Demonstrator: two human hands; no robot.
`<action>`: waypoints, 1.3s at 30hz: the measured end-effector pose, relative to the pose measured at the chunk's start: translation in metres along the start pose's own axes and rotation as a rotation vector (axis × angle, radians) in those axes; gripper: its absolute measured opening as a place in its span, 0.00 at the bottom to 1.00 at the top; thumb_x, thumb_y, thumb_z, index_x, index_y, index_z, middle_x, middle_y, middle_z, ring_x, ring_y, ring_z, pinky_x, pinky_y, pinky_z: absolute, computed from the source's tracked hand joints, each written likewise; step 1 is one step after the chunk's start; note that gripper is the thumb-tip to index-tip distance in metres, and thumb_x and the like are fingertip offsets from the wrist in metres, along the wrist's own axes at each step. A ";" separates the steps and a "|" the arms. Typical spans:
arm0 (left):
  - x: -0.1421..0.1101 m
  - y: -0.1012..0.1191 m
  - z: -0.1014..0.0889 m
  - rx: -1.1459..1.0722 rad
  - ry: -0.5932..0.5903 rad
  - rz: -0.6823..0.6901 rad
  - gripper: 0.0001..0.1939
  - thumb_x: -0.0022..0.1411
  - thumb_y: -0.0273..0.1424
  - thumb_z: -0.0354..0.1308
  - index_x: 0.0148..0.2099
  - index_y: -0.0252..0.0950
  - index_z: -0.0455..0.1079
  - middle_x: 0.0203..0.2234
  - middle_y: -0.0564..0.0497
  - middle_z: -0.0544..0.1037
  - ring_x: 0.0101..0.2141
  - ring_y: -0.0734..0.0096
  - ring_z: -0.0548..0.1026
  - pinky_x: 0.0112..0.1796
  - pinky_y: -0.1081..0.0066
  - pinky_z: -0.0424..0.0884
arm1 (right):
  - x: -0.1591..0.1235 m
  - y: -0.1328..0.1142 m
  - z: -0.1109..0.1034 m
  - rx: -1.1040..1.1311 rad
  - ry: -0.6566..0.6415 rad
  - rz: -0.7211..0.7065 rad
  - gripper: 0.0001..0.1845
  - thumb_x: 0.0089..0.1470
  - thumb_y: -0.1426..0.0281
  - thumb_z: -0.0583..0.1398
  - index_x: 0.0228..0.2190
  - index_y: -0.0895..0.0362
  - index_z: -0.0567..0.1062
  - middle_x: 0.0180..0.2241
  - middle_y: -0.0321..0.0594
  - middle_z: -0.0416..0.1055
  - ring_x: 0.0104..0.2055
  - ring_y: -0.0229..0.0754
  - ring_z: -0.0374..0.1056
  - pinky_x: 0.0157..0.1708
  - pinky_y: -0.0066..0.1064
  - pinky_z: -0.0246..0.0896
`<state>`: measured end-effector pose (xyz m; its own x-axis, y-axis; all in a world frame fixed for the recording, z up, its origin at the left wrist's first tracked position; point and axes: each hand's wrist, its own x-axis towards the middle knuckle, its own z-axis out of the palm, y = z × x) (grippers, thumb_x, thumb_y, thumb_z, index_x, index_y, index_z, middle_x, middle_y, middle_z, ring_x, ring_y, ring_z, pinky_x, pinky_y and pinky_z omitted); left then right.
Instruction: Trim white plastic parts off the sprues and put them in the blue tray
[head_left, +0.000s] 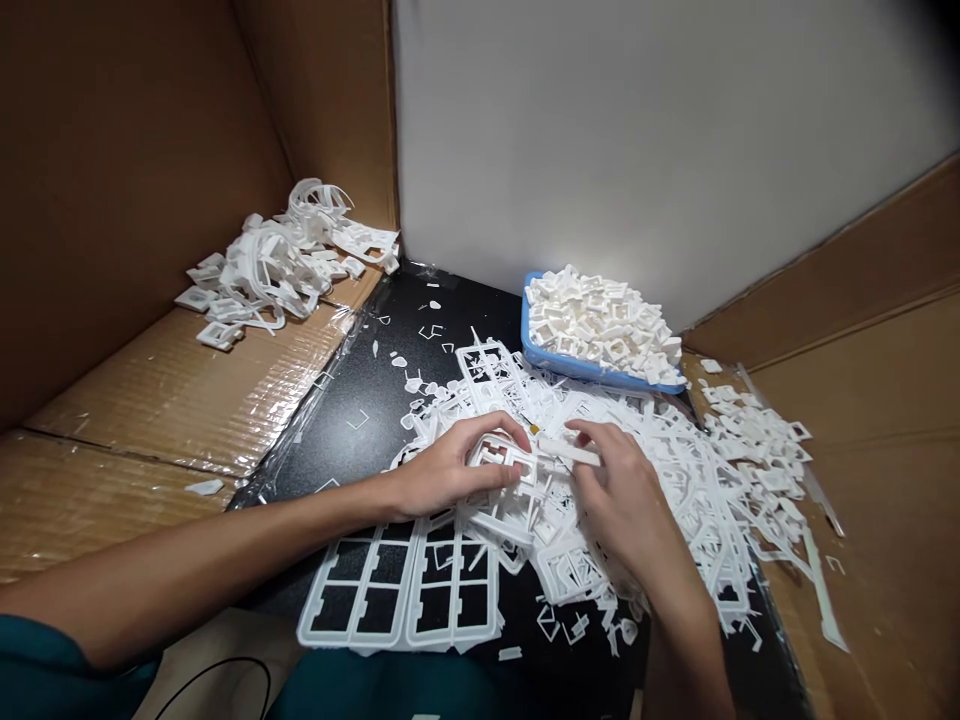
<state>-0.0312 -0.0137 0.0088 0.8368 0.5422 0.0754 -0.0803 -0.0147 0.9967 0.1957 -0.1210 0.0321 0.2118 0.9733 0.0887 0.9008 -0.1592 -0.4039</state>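
My left hand [457, 465] is closed on a small white plastic frame [517, 465] with square openings, thumb below and forefinger above. Facing it, my right hand [619, 490] pinches a slim white bar-shaped piece [570, 452]; whether this is a tool handle or a plastic part I cannot tell. Its left end is close to the frame. Both hands are just above a heap of white plastic frames and offcuts [675, 470]. Larger white grid frames [405, 590] with rectangular openings lie flat near my lap, partly under my left forearm.
A blue tray [529, 345] heaped with small white square parts stands at the back. More white pieces [277, 265] are piled on cardboard [187, 400] at left, and others [757, 450] lie at right. Scraps dot the black tabletop [330, 430]. Cardboard walls [322, 100] enclose the sides.
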 end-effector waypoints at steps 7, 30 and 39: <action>-0.002 0.001 0.002 0.078 0.020 0.023 0.13 0.67 0.33 0.67 0.51 0.38 0.72 0.44 0.52 0.77 0.47 0.60 0.73 0.52 0.62 0.66 | 0.037 -0.018 0.017 -0.044 -0.038 -0.131 0.15 0.58 0.80 0.56 0.41 0.54 0.79 0.42 0.45 0.77 0.50 0.55 0.70 0.50 0.45 0.63; -0.001 -0.003 0.004 0.074 0.010 -0.085 0.15 0.69 0.39 0.66 0.52 0.39 0.71 0.38 0.54 0.72 0.34 0.69 0.68 0.38 0.69 0.65 | -0.028 0.028 0.002 0.689 0.751 0.271 0.12 0.63 0.64 0.67 0.46 0.55 0.76 0.45 0.46 0.83 0.50 0.50 0.80 0.51 0.41 0.69; 0.000 -0.001 0.005 0.092 0.004 -0.110 0.15 0.69 0.39 0.64 0.53 0.39 0.70 0.36 0.54 0.69 0.33 0.69 0.65 0.36 0.69 0.62 | -0.032 0.057 -0.009 0.546 0.622 0.294 0.17 0.60 0.60 0.67 0.47 0.57 0.80 0.47 0.48 0.81 0.47 0.49 0.76 0.48 0.39 0.69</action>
<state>-0.0289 -0.0178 0.0075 0.8359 0.5478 -0.0346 0.0619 -0.0314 0.9976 0.2440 -0.1626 0.0139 0.7185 0.6131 0.3284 0.5038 -0.1333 -0.8535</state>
